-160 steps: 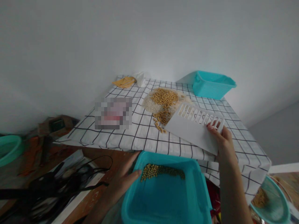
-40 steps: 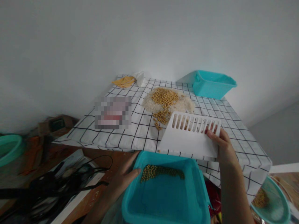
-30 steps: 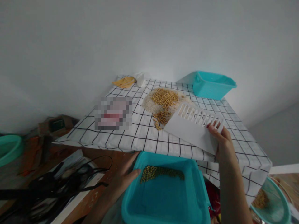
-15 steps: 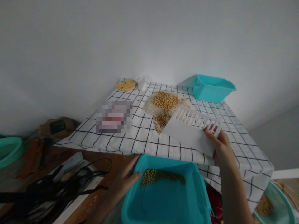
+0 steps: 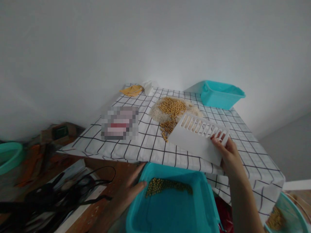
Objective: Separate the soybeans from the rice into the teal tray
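Note:
My right hand (image 5: 227, 155) is closed on the right end of a white slotted plastic scraper (image 5: 194, 140), whose lower edge rests on the checked tablecloth (image 5: 145, 145) beside a trail of soybeans (image 5: 167, 126). Behind it lies a pile of soybeans on white rice (image 5: 172, 108). My left hand (image 5: 132, 187) grips the left rim of a teal bin (image 5: 170, 207) held below the table's front edge, thumb hooked inside. A strip of soybeans (image 5: 167, 186) lies in that bin.
A second teal bin (image 5: 222, 94) stands at the table's far right corner. Yellow paper (image 5: 132, 90) and a white wrapper (image 5: 148, 86) lie at the far edge. Black cables (image 5: 48, 200) clutter the left floor, beside a green basin (image 5: 9, 155). Another basin with beans (image 5: 286, 216) sits lower right.
The scraper went from upright at the table's front edge back to lying slanted beside the bean trail. The view has since tilted slightly. My left hand and the bin have stayed put.

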The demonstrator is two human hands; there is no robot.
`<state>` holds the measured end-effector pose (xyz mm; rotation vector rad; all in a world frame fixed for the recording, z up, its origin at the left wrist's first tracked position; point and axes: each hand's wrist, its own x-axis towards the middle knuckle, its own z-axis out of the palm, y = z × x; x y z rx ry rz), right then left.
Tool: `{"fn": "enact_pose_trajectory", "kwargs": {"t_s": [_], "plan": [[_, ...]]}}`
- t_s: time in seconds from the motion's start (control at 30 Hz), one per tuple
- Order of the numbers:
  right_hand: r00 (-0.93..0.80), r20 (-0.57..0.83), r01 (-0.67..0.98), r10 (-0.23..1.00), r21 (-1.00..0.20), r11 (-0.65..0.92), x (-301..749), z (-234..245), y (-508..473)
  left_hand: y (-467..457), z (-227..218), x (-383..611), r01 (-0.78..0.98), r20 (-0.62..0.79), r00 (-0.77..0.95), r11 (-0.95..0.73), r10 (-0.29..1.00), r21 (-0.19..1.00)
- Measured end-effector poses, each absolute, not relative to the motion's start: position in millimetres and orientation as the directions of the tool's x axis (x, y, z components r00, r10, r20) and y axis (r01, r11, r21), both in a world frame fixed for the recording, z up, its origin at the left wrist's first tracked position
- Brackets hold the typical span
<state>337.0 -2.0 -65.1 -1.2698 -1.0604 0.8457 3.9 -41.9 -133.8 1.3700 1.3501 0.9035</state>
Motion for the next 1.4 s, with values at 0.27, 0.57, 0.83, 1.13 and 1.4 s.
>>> {"fn": "enact_pose_trajectory", "kwargs": {"t_s": [0.27, 0.57, 0.83, 1.13, 1.4], "plan": [[0.309, 0.152, 0.083, 0.939, -0.988, 0.132, 336.8, -63.9, -3.0, -43.1, -141.5, 3.6, 0.204, -0.163, 0.114, 0.137, 0.980, 0.969], [0.350, 0.144, 0.043, 0.926, -0.990, 0.138, 336.1, -64.4, -2.3, -44.6, -140.0, 2.5, 0.177, -0.144, 0.154, 0.116, 0.978, 0.977], [0.304, 0.199, 0.139, 0.932, -0.977, 0.163, 338.4, -69.2, -1.4, -44.6, -137.8, -0.9, 0.222, -0.216, 0.049, 0.200, 0.975, 0.954], [0.278, 0.186, 0.160, 0.942, -0.976, 0.145, 337.1, -64.4, -3.1, -41.9, -122.3, -7.7, 0.201, -0.308, -0.099, 0.322, 0.946, 0.925], [0.323, 0.144, 0.079, 0.935, -0.989, 0.126, 336.6, -66.4, -0.9, -41.9, -106.3, -5.4, 0.164, -0.280, -0.095, 0.292, 0.955, 0.942]]}}
